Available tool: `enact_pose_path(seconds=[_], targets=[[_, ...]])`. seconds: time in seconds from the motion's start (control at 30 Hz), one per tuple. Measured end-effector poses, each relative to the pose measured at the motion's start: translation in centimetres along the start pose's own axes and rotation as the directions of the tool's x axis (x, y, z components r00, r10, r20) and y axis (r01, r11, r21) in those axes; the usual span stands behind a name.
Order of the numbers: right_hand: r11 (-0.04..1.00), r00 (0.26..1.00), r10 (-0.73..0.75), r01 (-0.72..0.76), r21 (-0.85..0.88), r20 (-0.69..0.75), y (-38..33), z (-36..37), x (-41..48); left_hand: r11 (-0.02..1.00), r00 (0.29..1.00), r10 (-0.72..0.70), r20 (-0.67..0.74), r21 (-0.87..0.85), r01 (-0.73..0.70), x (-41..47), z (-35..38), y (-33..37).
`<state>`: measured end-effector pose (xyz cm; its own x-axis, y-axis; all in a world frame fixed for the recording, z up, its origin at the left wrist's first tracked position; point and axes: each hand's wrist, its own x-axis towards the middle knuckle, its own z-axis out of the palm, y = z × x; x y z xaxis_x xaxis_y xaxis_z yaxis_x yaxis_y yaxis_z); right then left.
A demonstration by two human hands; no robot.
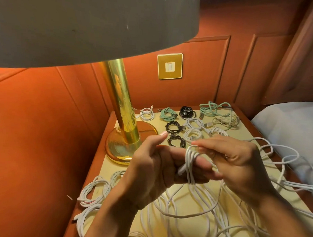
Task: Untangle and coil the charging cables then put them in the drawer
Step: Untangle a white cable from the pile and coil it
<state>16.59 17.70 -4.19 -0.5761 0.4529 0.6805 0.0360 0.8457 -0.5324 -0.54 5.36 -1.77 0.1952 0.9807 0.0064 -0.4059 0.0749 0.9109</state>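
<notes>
Both hands are raised over the nightstand top (244, 133). My left hand (157, 168) holds several loops of a white cable (190, 165) wound round its fingers, the index finger pointing up. My right hand (235, 162) pinches the same cable at the top of the loops. The rest of that cable falls into a loose white tangle (193, 213) spread over the tabletop below. Coiled cables lie at the back: black coils (173, 127), a green coil (168, 114) and white coils (193, 133). No drawer is in view.
A brass lamp (122, 117) with a wide grey shade stands at the back left. More white coils (94, 190) lie at the left edge. A loose green and white bundle (219, 111) sits back right. A pale pillow (294, 119) is at right.
</notes>
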Motion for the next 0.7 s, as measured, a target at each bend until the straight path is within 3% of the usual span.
enact_pose_path(seconds=[0.1,0.2,0.3,0.37,0.5,0.7], targets=[[0.997,0.995,0.054,-0.059,0.058,0.086,0.0,0.5,-0.3,0.970,0.993,0.120,-0.011,-0.213,-0.119,0.1,-0.1,-0.2],[0.995,0.983,0.094,-0.097,0.010,0.156,-0.5,0.8,-0.3,0.861,0.957,0.241,-0.162,-0.419,-0.288,0.1,0.2,0.1],[0.991,0.961,0.133,-0.136,-0.005,0.242,-1.2,1.0,-0.5,0.779,0.859,0.296,-0.418,-0.416,-0.470,0.3,0.2,0.6],[0.992,0.949,0.111,-0.089,-0.088,0.295,-2.0,0.9,-0.5,0.803,0.801,0.304,-0.516,-0.314,-0.507,0.5,-0.3,0.6],[0.987,0.957,0.020,0.028,-0.159,0.288,-3.5,-0.4,-0.3,0.908,0.746,0.307,-0.590,-0.053,-0.416,0.2,-1.6,0.3],[0.946,0.982,-0.160,0.180,-0.270,0.097,-4.5,-1.6,0.3,0.975,0.843,0.205,-0.498,0.177,-0.133,0.0,-1.3,0.1]])
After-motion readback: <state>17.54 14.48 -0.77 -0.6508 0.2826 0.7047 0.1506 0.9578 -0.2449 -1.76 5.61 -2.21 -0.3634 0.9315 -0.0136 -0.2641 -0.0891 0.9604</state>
